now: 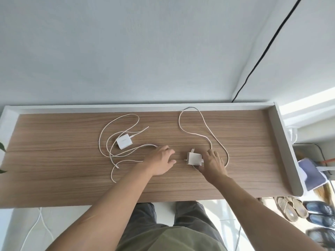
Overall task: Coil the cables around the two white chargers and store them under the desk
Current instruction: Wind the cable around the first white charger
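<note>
Two white chargers lie on the wooden desk, both with their cables still loose. The left charger sits left of the middle, nearer the back edge, and its cable sprawls around it in wide loops, one end trailing toward the front edge. The right charger rests right of the middle, prongs out on its left side; its cable runs in a long loop up to the back rim. The right hand touches that charger's right side, fingers curled against it without lifting. The left hand lies palm down and loosely spread between the chargers, holding nothing.
</note>
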